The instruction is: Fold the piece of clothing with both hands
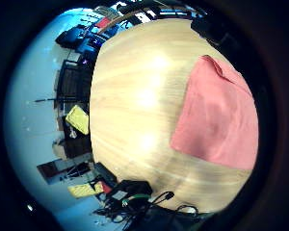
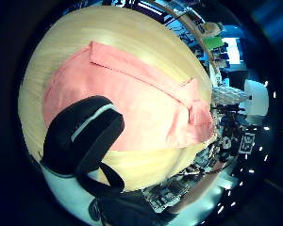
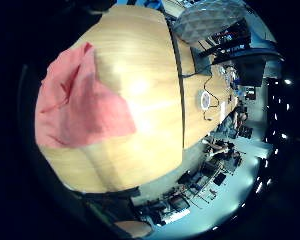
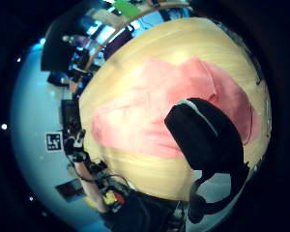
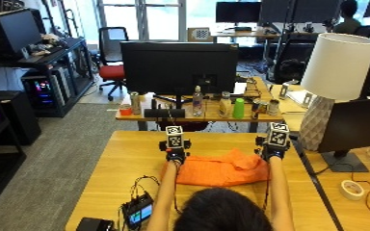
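Note:
An orange garment (image 5: 220,173) lies partly folded and a little bunched on the wooden table (image 5: 134,154), right in front of the person. My left hand (image 5: 174,156) is over its far left corner and my right hand (image 5: 271,153) over its far right corner. The palm views show the cloth (image 2: 146,103) (image 4: 145,116) lying on the table at a small distance below the palms. A black gloved thumb (image 2: 85,136) (image 4: 208,140) stretches over the garment in each thumb side view, with no cloth pinched. The little finger side views catch only an edge of the garment (image 1: 219,120) (image 3: 80,110).
A small black device with a screen and cables (image 5: 138,211) sits at the table's near left, beside a black box (image 5: 92,224). To the right stand a white lamp (image 5: 336,72), a dark monitor (image 5: 358,125) and a tape roll (image 5: 350,188). Bare wood lies left of the garment.

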`<action>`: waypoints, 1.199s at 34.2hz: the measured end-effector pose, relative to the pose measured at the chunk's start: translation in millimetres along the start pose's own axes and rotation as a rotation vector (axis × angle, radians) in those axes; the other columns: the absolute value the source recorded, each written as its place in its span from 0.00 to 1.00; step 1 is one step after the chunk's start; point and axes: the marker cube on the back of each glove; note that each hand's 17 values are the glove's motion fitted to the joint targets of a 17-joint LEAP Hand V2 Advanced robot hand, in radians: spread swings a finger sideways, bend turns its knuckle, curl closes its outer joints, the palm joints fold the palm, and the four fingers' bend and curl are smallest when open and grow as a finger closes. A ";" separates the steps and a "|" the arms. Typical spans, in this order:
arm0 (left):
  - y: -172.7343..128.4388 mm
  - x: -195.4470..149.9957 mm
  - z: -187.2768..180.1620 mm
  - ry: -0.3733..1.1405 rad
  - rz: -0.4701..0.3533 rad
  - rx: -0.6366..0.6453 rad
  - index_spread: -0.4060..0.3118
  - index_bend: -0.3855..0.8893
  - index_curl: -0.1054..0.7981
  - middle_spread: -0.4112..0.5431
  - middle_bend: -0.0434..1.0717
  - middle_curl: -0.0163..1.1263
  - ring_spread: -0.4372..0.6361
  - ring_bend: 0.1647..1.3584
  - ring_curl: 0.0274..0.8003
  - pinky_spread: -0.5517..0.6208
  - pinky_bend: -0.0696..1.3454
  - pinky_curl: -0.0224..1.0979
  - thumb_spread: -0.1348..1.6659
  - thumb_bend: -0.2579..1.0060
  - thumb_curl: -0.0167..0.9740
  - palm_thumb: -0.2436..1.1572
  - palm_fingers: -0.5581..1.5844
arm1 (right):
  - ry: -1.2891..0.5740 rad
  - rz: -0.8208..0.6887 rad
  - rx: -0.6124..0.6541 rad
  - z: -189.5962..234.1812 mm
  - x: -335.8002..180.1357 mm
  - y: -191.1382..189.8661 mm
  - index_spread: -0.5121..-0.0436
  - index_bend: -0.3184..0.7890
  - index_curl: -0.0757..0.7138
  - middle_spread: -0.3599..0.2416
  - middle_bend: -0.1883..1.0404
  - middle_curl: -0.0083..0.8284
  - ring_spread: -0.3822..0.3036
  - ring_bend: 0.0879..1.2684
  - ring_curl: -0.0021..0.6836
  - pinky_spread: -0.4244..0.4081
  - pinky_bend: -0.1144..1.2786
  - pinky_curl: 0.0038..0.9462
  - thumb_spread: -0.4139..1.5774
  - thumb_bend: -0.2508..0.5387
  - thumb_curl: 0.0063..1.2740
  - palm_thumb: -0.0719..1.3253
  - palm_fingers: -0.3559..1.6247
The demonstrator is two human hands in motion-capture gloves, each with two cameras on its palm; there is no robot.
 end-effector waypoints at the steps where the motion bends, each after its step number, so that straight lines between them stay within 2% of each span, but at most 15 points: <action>1: 0.3 0.1 -0.8 -0.001 0.000 0.006 0.51 0.40 0.37 0.62 0.19 0.26 0.55 0.50 0.46 0.68 0.51 0.35 0.70 0.19 0.23 0.31 0.29 | -0.004 0.003 -0.017 -1.2 4.9 2.4 0.24 0.40 0.44 0.42 0.31 0.45 0.63 0.23 0.49 0.82 0.42 0.36 0.85 0.30 0.14 0.47 0.32; 5: 0.6 -0.9 -6.4 0.003 0.014 0.066 0.50 0.39 0.37 0.62 0.19 0.26 0.55 0.51 0.45 0.68 0.51 0.34 0.70 0.19 0.23 0.30 0.29 | -0.050 0.046 -0.107 5.2 29.9 12.1 0.22 0.37 0.41 0.43 0.30 0.44 0.64 0.25 0.49 0.83 0.45 0.37 0.85 0.27 0.14 0.44 0.32; 12: 7.4 -8.8 -6.6 -0.001 0.001 0.031 0.50 0.39 0.37 0.62 0.19 0.27 0.55 0.51 0.44 0.68 0.51 0.34 0.70 0.19 0.24 0.30 0.29 | -0.106 0.103 -0.224 55.7 57.4 17.5 0.29 0.29 0.32 0.59 0.29 0.42 0.75 0.34 0.53 0.84 0.59 0.42 0.81 0.25 0.13 0.35 0.33; 14: 6.9 -9.3 -5.7 0.001 0.003 0.030 0.50 0.39 0.37 0.61 0.19 0.27 0.55 0.51 0.44 0.68 0.51 0.34 0.70 0.19 0.24 0.30 0.29 | -0.113 0.140 -0.214 67.1 61.1 14.0 0.30 0.29 0.30 0.61 0.29 0.41 0.76 0.38 0.53 0.84 0.62 0.42 0.79 0.26 0.13 0.33 0.34; 18: -2.2 -8.9 -1.5 -0.020 0.007 0.089 0.50 0.39 0.36 0.61 0.19 0.27 0.55 0.51 0.43 0.68 0.51 0.34 0.70 0.19 0.24 0.30 0.29 | -0.036 0.245 -0.083 83.0 67.6 -1.6 0.32 0.29 0.25 0.66 0.28 0.40 0.77 0.46 0.57 0.81 0.69 0.45 0.77 0.28 0.14 0.32 0.35; 19: -4.1 -8.4 0.8 -0.028 0.007 0.095 0.50 0.40 0.37 0.61 0.19 0.27 0.55 0.51 0.43 0.68 0.51 0.34 0.70 0.19 0.24 0.30 0.29 | -0.022 0.247 -0.087 87.6 65.3 -1.9 0.35 0.32 0.26 0.64 0.31 0.41 0.69 0.51 0.59 0.71 0.68 0.45 0.75 0.32 0.16 0.36 0.44; 21: -6.4 -7.3 5.7 -0.041 0.001 0.095 0.49 0.40 0.37 0.61 0.19 0.27 0.56 0.51 0.42 0.68 0.51 0.34 0.70 0.19 0.24 0.31 0.29 | -0.003 0.215 -0.130 97.1 57.8 -0.1 0.37 0.32 0.23 0.63 0.31 0.40 0.64 0.52 0.56 0.66 0.68 0.42 0.75 0.33 0.17 0.39 0.46; 24: -5.2 -6.0 10.4 -0.057 0.001 0.071 0.49 0.40 0.37 0.61 0.19 0.27 0.56 0.51 0.42 0.69 0.51 0.34 0.70 0.19 0.24 0.31 0.29 | 0.025 0.130 -0.185 107.2 46.2 1.7 0.39 0.30 0.21 0.59 0.32 0.42 0.56 0.56 0.58 0.55 0.70 0.43 0.74 0.37 0.19 0.46 0.50; 25: -4.3 -5.1 11.2 -0.058 0.008 0.062 0.49 0.40 0.37 0.61 0.19 0.27 0.56 0.51 0.42 0.69 0.51 0.34 0.70 0.19 0.24 0.31 0.29 | 0.032 0.111 -0.191 108.8 42.6 2.2 0.41 0.29 0.21 0.57 0.34 0.43 0.52 0.57 0.60 0.51 0.71 0.44 0.73 0.39 0.20 0.49 0.53; 26: -3.8 -4.1 11.4 -0.059 0.013 0.059 0.49 0.40 0.37 0.61 0.19 0.27 0.57 0.50 0.42 0.69 0.51 0.34 0.70 0.19 0.24 0.31 0.29 | 0.035 0.095 -0.191 109.6 39.0 2.5 0.44 0.31 0.21 0.53 0.35 0.44 0.42 0.61 0.62 0.39 0.74 0.45 0.73 0.44 0.21 0.55 0.64; 28: -3.4 -3.1 10.6 -0.060 0.015 0.061 0.49 0.40 0.37 0.61 0.19 0.27 0.57 0.50 0.41 0.69 0.51 0.34 0.69 0.19 0.25 0.31 0.29 | 0.026 0.060 -0.174 110.7 31.5 2.5 0.46 0.29 0.19 0.50 0.34 0.44 0.36 0.62 0.60 0.33 0.73 0.43 0.72 0.45 0.22 0.58 0.67; 30: -1.7 -3.1 8.9 -0.062 0.015 0.052 0.48 0.40 0.37 0.61 0.19 0.27 0.57 0.50 0.41 0.69 0.51 0.34 0.69 0.19 0.25 0.31 0.29 | 0.006 0.040 -0.148 112.2 26.0 2.4 0.49 0.29 0.19 0.46 0.36 0.46 0.32 0.64 0.62 0.28 0.73 0.44 0.71 0.47 0.24 0.63 0.70; 31: -0.1 -3.4 7.8 -0.065 0.016 0.043 0.48 0.40 0.37 0.61 0.19 0.26 0.57 0.50 0.41 0.69 0.51 0.34 0.69 0.19 0.25 0.31 0.29 | -0.006 0.042 -0.134 112.9 24.8 2.3 0.51 0.32 0.20 0.41 0.42 0.49 0.31 0.65 0.64 0.27 0.71 0.44 0.71 0.51 0.25 0.67 0.76; 37: 8.2 -7.9 0.5 -0.073 0.041 0.003 0.48 0.40 0.37 0.61 0.19 0.26 0.58 0.51 0.41 0.70 0.51 0.33 0.69 0.19 0.25 0.31 0.29 | -0.079 0.062 -0.022 107.0 35.9 -6.2 0.56 0.39 0.26 0.32 0.52 0.55 0.26 0.65 0.68 0.20 0.67 0.45 0.67 0.53 0.28 0.77 0.82; 41: 10.4 -16.3 -5.0 -0.075 0.016 -0.017 0.48 0.40 0.37 0.61 0.19 0.26 0.58 0.51 0.40 0.70 0.51 0.33 0.69 0.19 0.25 0.31 0.29 | -0.150 0.059 -0.078 87.7 61.1 4.6 0.57 0.41 0.30 0.30 0.52 0.57 0.25 0.65 0.68 0.18 0.66 0.45 0.66 0.51 0.30 0.79 0.82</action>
